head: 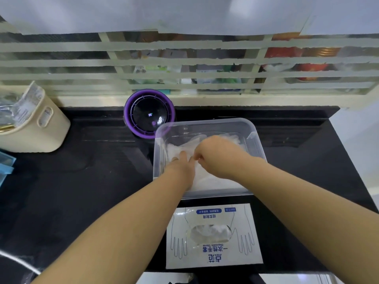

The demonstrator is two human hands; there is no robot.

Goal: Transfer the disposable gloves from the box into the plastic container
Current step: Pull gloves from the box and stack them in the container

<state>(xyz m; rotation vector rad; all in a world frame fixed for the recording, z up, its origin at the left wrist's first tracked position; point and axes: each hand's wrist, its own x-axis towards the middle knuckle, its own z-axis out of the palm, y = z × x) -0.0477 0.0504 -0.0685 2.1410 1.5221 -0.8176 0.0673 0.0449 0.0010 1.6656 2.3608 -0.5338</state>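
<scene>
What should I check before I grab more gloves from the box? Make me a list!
1. Container sits flat on the counter with no lid on: ok.
2. Gloves lie inside the container, not over its rim: ok.
3. Left hand is flat on the gloves, fingers straight: ok.
4. Right hand is free of the gloves: cannot tell, as its fingers curl down and hide what they hold.
5. Box is within reach, just in front of the container: ok.
6. Box is empty: not ok, leftover gloves show in its opening.
</scene>
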